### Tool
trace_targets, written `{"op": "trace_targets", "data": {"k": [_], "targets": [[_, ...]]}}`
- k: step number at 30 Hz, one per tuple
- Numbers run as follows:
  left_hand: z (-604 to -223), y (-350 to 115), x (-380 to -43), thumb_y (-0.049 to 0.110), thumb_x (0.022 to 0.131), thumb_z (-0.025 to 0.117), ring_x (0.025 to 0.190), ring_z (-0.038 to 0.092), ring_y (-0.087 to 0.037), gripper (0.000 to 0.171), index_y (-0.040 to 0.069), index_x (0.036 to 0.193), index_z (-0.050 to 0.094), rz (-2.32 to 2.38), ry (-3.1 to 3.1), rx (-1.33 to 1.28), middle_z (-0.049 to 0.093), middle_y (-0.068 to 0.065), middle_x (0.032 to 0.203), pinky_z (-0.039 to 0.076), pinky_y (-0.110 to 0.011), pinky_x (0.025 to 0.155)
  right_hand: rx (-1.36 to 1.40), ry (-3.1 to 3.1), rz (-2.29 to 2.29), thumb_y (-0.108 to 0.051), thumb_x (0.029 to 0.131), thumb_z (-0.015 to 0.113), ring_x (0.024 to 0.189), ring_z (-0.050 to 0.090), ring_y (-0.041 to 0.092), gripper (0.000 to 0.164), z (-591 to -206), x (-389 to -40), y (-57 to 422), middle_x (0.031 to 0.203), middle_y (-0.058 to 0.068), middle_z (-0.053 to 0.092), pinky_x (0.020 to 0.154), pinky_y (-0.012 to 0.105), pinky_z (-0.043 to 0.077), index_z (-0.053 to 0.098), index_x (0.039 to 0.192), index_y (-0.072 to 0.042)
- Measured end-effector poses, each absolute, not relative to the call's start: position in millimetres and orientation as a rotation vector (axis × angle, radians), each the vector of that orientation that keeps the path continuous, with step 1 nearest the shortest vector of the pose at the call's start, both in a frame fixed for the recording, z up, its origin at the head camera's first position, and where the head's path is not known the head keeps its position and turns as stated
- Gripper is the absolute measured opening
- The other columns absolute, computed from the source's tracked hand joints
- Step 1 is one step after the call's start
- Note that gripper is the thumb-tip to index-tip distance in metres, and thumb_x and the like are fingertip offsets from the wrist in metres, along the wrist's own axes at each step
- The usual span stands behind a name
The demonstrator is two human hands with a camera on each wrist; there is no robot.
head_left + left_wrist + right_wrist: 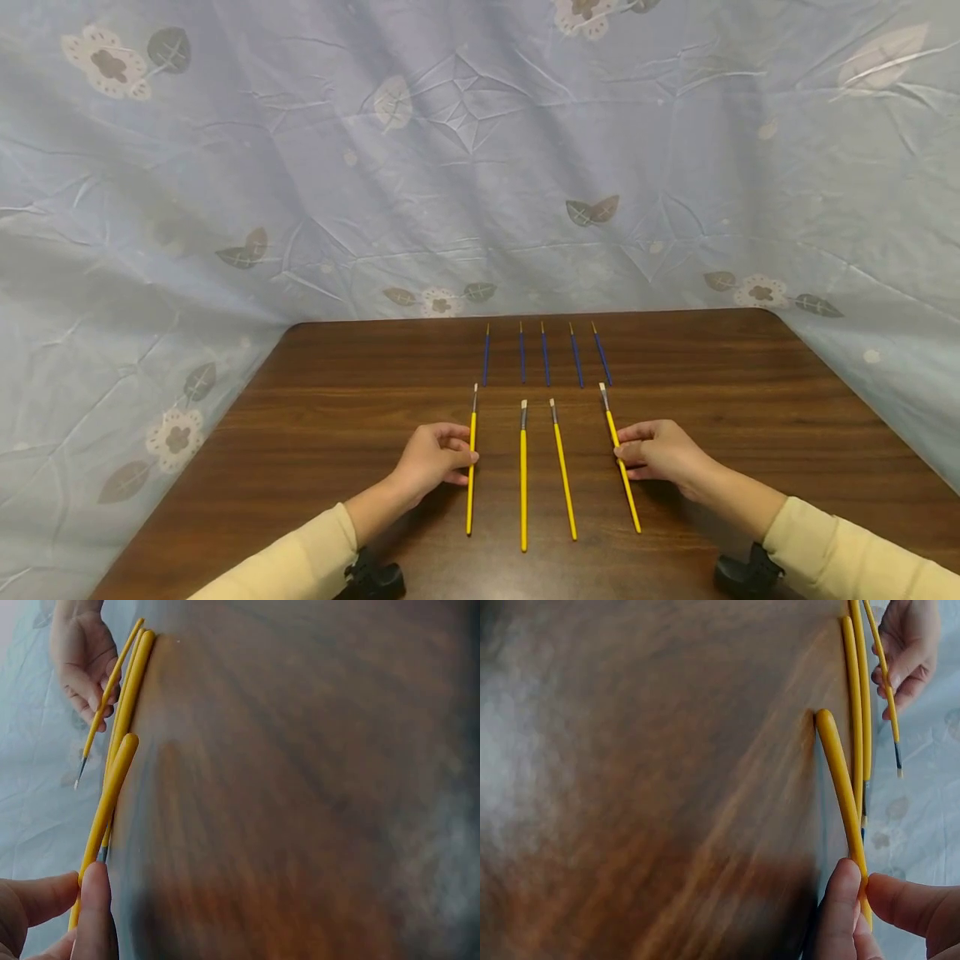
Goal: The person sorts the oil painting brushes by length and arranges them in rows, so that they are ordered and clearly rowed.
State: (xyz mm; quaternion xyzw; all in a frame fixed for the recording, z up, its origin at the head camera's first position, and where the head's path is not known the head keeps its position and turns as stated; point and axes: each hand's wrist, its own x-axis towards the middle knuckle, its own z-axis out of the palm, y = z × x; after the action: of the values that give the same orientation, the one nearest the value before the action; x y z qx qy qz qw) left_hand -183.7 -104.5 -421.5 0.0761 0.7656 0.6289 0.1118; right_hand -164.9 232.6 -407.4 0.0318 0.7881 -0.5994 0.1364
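Observation:
My left hand (433,457) pinches a slim yellow paintbrush (470,492) between thumb and fingers, its pale bristles pointing to the far side. Toward the right, my right hand (662,452) pinches another yellow paintbrush (630,496), tilted with its bristles up and to the left. Both wrist views show thumb and fingertips closing on the handles, the left-hand brush (111,791) and the right-hand brush (838,772). Between the hands two more yellow paintbrushes lie side by side, one nearly straight (523,487) and one slightly slanted (565,475); neither is touched.
Behind the yellow brushes, several thinner blue paintbrushes (545,358) lie in a spaced row near the far edge of the brown wooden table (337,433). A pale floral cloth (480,167) hangs behind and around the table.

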Motion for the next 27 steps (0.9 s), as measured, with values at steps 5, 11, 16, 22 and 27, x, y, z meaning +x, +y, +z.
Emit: {"op": "trace_targets", "data": {"k": [5,11,16,22,27], "targets": [[-422,-101,-183,-0.006,0.082,0.073,0.067,0.065,-0.017,0.043,-0.015,0.120,0.056,1.812,2.294,0.214,0.064,-0.012,0.083,0.061,-0.035,0.058,0.118,2.301,-1.727,0.004,0.088,0.064,0.076,0.063,0.017,0.034,-408,-165,228,0.088,0.012,0.065,0.066,0.032,0.060,0.054,0.116,0.019],[-424,-99,-183,-0.006,0.081,0.074,0.066,0.065,-0.018,0.043,-0.014,0.120,0.056,1.764,2.347,0.238,0.063,-0.012,0.081,0.060,-0.035,0.056,0.130,2.336,-1.682,0.002,0.087,0.067,0.075,0.064,0.017,0.031,-409,-166,227,0.089,0.012,0.065,0.066,0.033,0.060,0.056,0.113,0.017],[-424,-96,-184,-0.007,0.081,0.074,0.066,0.065,-0.018,0.040,-0.014,0.117,0.058,1.747,2.389,0.277,0.063,-0.011,0.079,0.060,-0.034,0.055,0.126,2.373,-1.649,0.001,0.087,0.068,0.077,0.065,0.019,0.030,-409,-168,227,0.092,0.014,0.066,0.067,0.034,0.060,0.058,0.112,0.016],[-425,-94,-183,-0.008,0.080,0.073,0.064,0.065,-0.017,0.038,-0.014,0.114,0.059,1.720,2.430,0.296,0.063,-0.010,0.077,0.060,-0.034,0.053,0.115,2.430,-1.630,0.001,0.085,0.070,0.076,0.065,0.019,0.028,-410,-165,223,0.090,0.014,0.065,0.065,0.034,0.060,0.060,0.107,0.015],[-424,-93,-181,-0.007,0.080,0.074,0.064,0.065,-0.017,0.038,-0.013,0.114,0.059,1.708,2.442,0.285,0.063,-0.010,0.078,0.060,-0.033,0.052,0.112,2.451,-1.604,0.000,0.085,0.072,0.077,0.065,0.020,0.029,-408,-164,222,0.091,0.014,0.065,0.065,0.034,0.060,0.060,0.106,0.015]]}}
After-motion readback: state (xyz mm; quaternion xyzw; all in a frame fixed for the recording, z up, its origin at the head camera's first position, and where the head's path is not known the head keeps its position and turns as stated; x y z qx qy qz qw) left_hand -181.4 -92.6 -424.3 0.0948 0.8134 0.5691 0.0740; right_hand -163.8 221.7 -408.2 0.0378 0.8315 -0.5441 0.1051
